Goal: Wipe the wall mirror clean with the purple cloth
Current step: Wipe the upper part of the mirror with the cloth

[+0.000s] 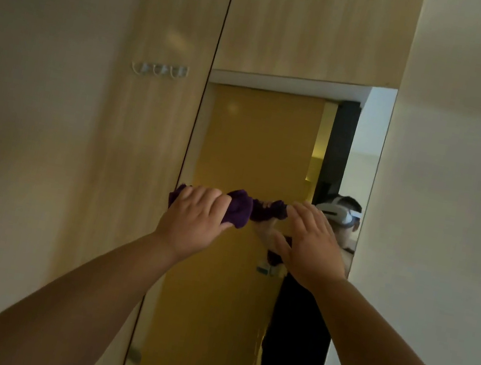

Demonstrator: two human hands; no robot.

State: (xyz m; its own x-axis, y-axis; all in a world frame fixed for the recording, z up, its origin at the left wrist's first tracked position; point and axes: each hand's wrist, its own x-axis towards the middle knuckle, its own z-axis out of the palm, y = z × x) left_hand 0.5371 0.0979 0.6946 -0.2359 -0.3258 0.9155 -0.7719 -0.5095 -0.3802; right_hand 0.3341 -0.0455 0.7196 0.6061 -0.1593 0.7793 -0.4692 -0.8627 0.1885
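Note:
A tall wall mirror (pixel 259 140) is set in a light wood panel straight ahead. A bunched purple cloth (pixel 241 208) is pressed against the glass at about mid height. My left hand (pixel 195 219) grips the cloth's left end with curled fingers, near the mirror's left edge. My right hand (pixel 311 245) lies flat with fingers spread on the glass at the cloth's right end; whether it holds the cloth is hidden. The mirror reflects a yellow door, the cloth and a person wearing a headset.
A row of white coat hooks (pixel 159 69) hangs on the wood panel (pixel 149 151) left of the mirror. A plain white wall (pixel 455 186) borders the mirror on the right, another lies at far left.

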